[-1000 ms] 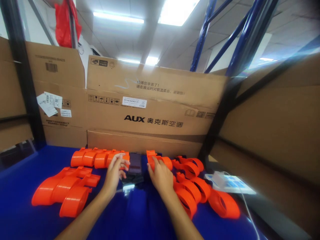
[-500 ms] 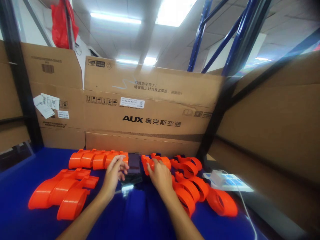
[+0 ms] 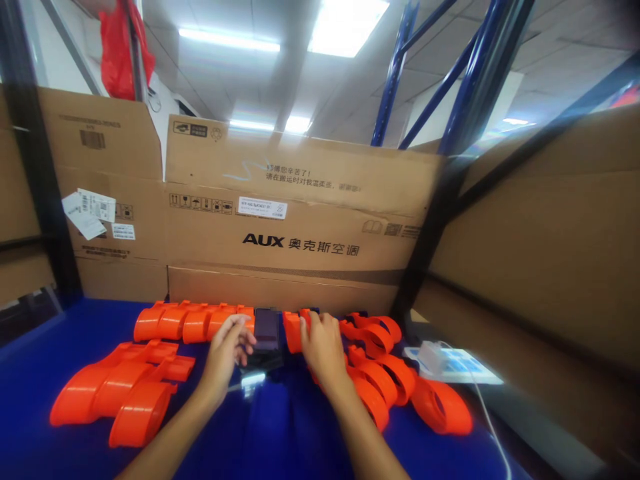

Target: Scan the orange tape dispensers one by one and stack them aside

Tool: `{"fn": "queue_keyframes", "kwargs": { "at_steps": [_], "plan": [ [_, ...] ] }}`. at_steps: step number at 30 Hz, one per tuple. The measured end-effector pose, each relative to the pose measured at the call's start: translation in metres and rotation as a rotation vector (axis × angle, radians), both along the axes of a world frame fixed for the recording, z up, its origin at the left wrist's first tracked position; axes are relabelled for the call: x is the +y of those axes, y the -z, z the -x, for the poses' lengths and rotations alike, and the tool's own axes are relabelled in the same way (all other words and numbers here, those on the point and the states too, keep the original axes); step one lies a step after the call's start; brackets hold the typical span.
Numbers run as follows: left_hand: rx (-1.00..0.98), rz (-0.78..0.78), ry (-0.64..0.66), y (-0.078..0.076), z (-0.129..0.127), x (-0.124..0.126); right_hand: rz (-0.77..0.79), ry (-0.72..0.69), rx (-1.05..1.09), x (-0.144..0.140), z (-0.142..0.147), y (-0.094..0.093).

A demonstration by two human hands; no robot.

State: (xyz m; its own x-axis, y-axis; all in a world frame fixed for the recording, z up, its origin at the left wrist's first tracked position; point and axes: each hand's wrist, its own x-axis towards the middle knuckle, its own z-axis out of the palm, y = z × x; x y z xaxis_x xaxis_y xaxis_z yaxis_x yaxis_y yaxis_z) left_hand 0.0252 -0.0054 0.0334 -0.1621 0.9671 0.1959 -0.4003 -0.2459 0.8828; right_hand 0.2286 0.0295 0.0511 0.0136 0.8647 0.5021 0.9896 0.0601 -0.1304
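Where cardboard boxes [image 3: 300, 220] wall it, blue table [image 3: 280, 433] bears orange parts [image 3: 125, 393].

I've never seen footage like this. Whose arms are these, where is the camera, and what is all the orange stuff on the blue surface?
The camera sits on a person's head, looking forward and down, so the two bare arms are their own. The left hand touches a dark upright phone. The right hand rests on an orange plastic ring-shaped part. More orange parts lie in rows on the blue table. Brown cardboard boxes stand behind, and a white charger lies to the right.
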Motion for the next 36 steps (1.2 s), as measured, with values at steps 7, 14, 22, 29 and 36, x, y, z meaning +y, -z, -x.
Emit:
{"fn": "queue_keyframes", "kwargs": {
  "at_steps": [7, 14, 22, 29, 36],
  "plan": [
    [0.060, -0.004, 0.019, 0.003, 0.000, 0.002, 0.174, 0.240, 0.023, 0.023, -0.007, -0.007],
    [0.082, -0.016, 0.049, 0.006, 0.001, 0.004, 0.205, 0.240, 0.033, 0.032, -0.015, -0.012],
    [0.082, -0.032, 0.095, 0.002, 0.000, -0.003, 0.121, 0.230, 0.036, 0.020, -0.015, -0.031],
    [0.115, -0.039, 0.106, 0.003, -0.001, -0.001, -0.104, 0.187, 0.144, -0.003, -0.014, -0.060],
    [0.153, -0.092, 0.050, 0.002, 0.000, 0.001, -0.458, -0.120, 0.287, -0.038, 0.006, -0.074]
  ]
}}
